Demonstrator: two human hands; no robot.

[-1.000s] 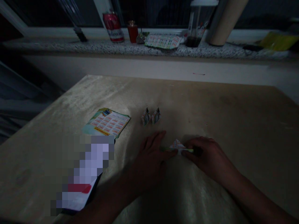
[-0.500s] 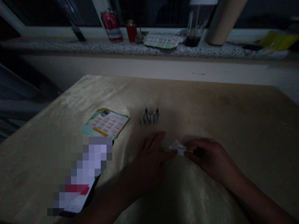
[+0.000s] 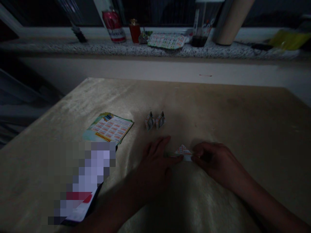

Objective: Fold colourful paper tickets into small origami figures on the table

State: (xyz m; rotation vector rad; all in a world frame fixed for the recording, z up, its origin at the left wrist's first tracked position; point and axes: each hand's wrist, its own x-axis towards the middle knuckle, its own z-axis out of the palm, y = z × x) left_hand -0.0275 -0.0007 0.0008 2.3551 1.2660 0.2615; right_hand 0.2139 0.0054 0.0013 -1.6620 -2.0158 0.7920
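Observation:
A small sheet of printed paper (image 3: 184, 150), folded to a triangle with a pale strip along its near edge, lies flat on the table (image 3: 209, 106). My left hand (image 3: 157, 160) rests on the tabletop with fingers spread, its index fingertip pressing the paper's left part. At the other end, my right hand (image 3: 215, 158) pinches the paper's right edge between thumb and fingers. Beyond my hands stand two small folded paper pieces (image 3: 155, 121), side by side. To the left lies a stack of printed calendar cards (image 3: 113, 127).
A phone (image 3: 82, 204) with a blurred-out screen lies at the near left. On the granite windowsill (image 3: 136, 51) stand a red can (image 3: 114, 27), a small red jar (image 3: 134, 31), a printed packet (image 3: 166, 41), a plastic cup (image 3: 202, 29), a tan cylinder (image 3: 230, 22) and a yellow packet (image 3: 289, 40).
Very little differs. My right fingers have closed in on the paper's right end, and the whole view has shifted slightly.

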